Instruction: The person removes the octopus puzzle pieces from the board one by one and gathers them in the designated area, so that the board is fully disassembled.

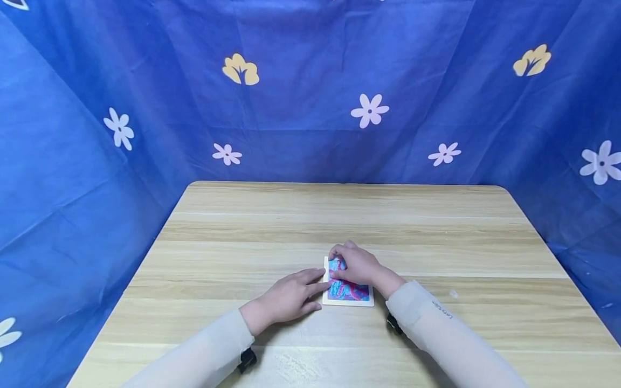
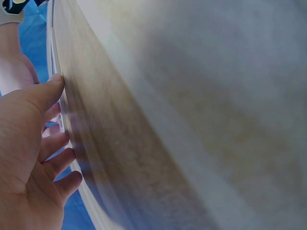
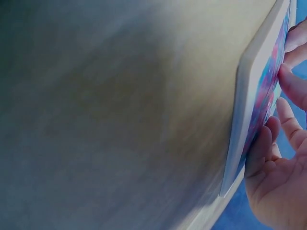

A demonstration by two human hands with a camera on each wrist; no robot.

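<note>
A small flat picture panel (image 1: 349, 293) with a white border and a blue and pink image lies on the table. My left hand (image 1: 286, 297) rests palm down at its left side, fingers straight, with one fingertip over the border. My right hand (image 1: 358, 265) lies over the panel's upper right part. Its thumb and index finger are bent apart, their tips on the image, and part of the picture shows between them. In the right wrist view the panel's thick pale edge (image 3: 244, 96) shows, with the right hand's fingertips against its face.
The wooden table (image 1: 233, 226) has rounded far corners. Blue cloth (image 1: 301, 124) with flower prints hangs behind it and along both sides. A small pale spot (image 1: 453, 293) marks the tabletop to the right of the panel. Each wrist carries a small black device (image 1: 247, 360).
</note>
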